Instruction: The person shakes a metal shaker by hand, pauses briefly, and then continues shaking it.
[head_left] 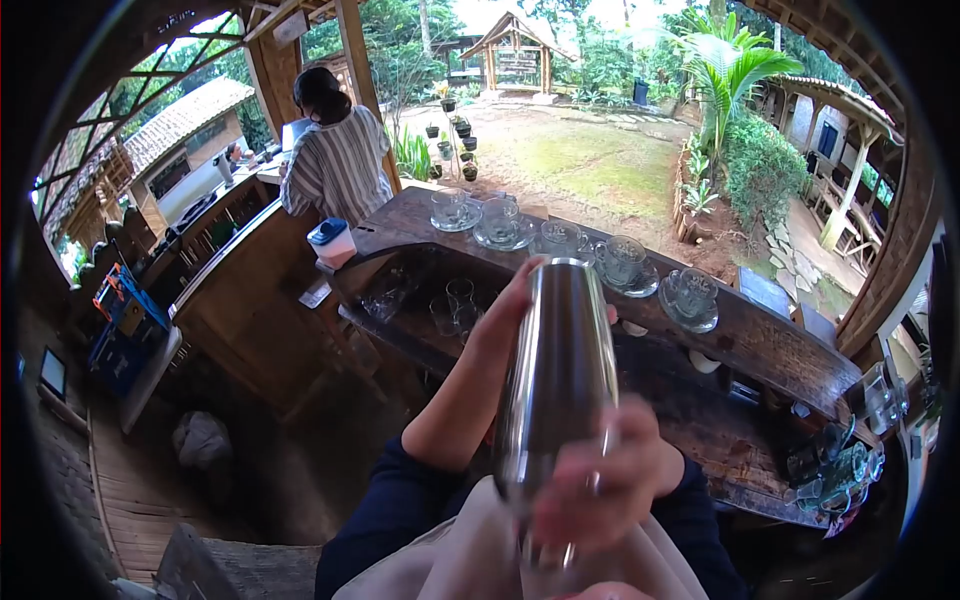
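A shiny metal cocktail shaker (pixel 560 370) is held up close in front of me, tilted, its narrower end pointing away. My left hand (pixel 512 305) wraps the far end from the left and behind; the shaker hides most of its fingers. Lower down, my right hand (pixel 605 480) grips the near part and is smeared by motion. Beyond the shaker, on the wooden counter's upper ledge (pixel 765 340), stands a row of several clear glass cups on saucers, one of them a glass cup (pixel 622 262) just past the shaker's far end.
Glasses (pixel 455 305) stand on the shelf under the ledge at left. A blue-lidded container (pixel 332 243) sits at the ledge's left end. More glassware (pixel 840 465) crowds the right side. A person in a striped shirt (pixel 340 165) stands at another counter, facing away.
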